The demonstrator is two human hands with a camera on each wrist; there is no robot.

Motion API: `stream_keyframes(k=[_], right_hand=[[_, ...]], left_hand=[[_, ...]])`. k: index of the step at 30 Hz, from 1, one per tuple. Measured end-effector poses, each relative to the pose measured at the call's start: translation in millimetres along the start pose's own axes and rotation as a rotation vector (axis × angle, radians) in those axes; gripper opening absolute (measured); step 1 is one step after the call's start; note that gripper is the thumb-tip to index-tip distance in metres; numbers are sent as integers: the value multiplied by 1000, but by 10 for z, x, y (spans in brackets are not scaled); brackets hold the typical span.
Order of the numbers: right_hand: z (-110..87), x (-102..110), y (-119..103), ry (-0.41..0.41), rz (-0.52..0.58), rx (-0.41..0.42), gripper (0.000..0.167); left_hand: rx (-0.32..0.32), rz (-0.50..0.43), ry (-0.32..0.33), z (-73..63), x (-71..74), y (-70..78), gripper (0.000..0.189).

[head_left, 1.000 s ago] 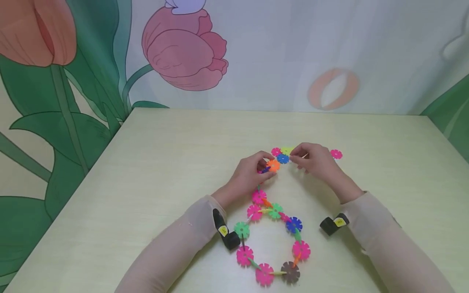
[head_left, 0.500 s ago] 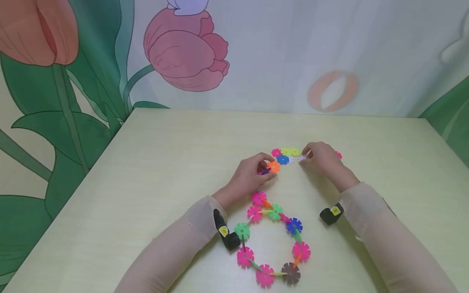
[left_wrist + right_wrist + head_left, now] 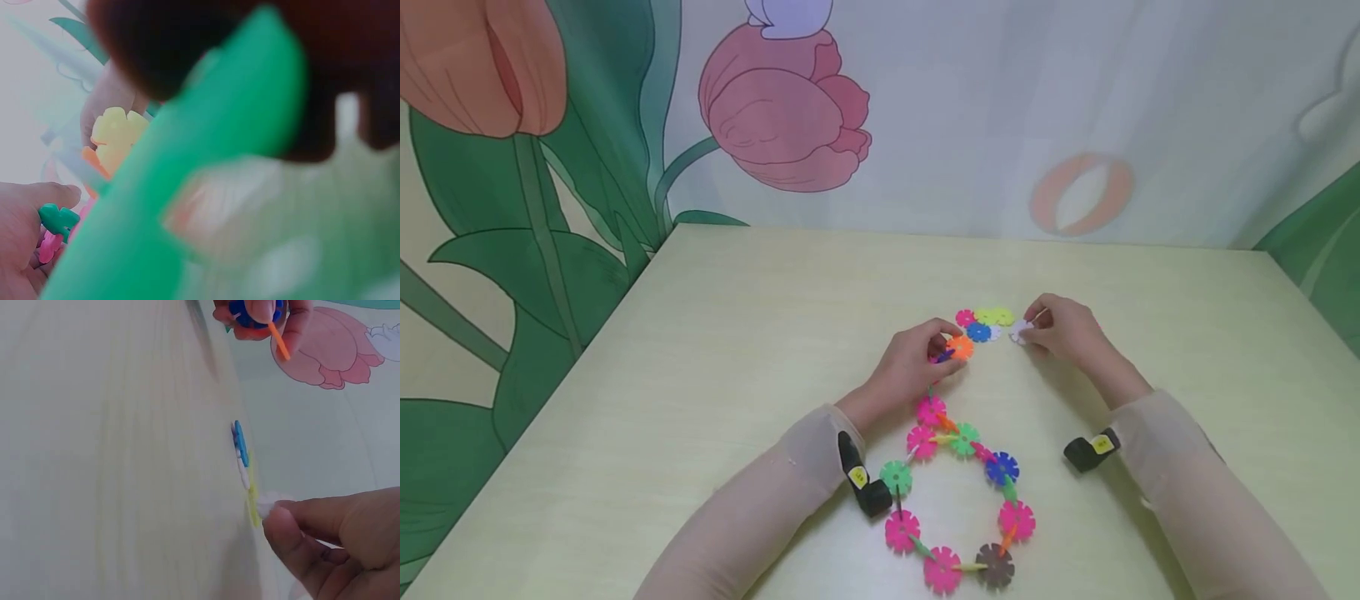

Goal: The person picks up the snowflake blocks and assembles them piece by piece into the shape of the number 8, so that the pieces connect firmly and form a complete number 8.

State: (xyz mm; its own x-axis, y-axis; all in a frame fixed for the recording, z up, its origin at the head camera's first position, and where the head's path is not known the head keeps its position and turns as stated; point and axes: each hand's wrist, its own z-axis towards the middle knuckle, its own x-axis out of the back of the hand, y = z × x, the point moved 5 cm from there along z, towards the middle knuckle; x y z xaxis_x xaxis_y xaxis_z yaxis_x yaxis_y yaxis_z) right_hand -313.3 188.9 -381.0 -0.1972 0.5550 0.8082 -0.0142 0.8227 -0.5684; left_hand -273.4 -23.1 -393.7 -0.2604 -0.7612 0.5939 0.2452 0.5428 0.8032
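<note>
A tulip mural (image 3: 786, 108) backs a pale wood-grained table (image 3: 760, 317). On it, a looped chain of slotted flower discs (image 3: 942, 572) runs up to the left hand (image 3: 906, 360), which pinches a dark blue disc (image 3: 242, 317), an orange disc (image 3: 960, 347) joined on. The right hand (image 3: 1069, 332), near a cluster of loose pink, yellow, blue and white discs (image 3: 978, 332), pinches a single white disc (image 3: 1018, 332).

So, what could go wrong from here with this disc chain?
1. The white disc is pinched between fingertips of the right grip; it could slip and drop.
2. If it gets pressed onto the orange disc at the left grip, the push might tug the chain and loosen a joint.
3. The left wrist camera sits close to the chain's leftmost green disc; a sideways move could snag it.
</note>
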Motion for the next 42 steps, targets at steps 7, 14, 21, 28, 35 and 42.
stream_keyframes(k=[7, 14, 21, 28, 35, 42], right_hand=[[-192, 2, -88, 64, 116, 91, 25], [-370, -101, -265, 88, 99, 216, 19], [-460, -200, -333, 122, 74, 320, 13], [-492, -287, -404, 154, 90, 385, 10], [-512, -297, -431, 223, 32, 463, 7], [-515, -294, -441, 256, 31, 527, 7]], left_hand=[[13, -6, 6, 5, -4, 1, 40], [44, -12, -6, 2, -6, -2, 42], [51, -11, -6, 8, -24, -25, 41], [18, 16, 8, -1, -2, -38, 41], [-13, 22, 1, -5, 3, -28, 40], [-26, 33, -2, 0, -8, -15, 40]])
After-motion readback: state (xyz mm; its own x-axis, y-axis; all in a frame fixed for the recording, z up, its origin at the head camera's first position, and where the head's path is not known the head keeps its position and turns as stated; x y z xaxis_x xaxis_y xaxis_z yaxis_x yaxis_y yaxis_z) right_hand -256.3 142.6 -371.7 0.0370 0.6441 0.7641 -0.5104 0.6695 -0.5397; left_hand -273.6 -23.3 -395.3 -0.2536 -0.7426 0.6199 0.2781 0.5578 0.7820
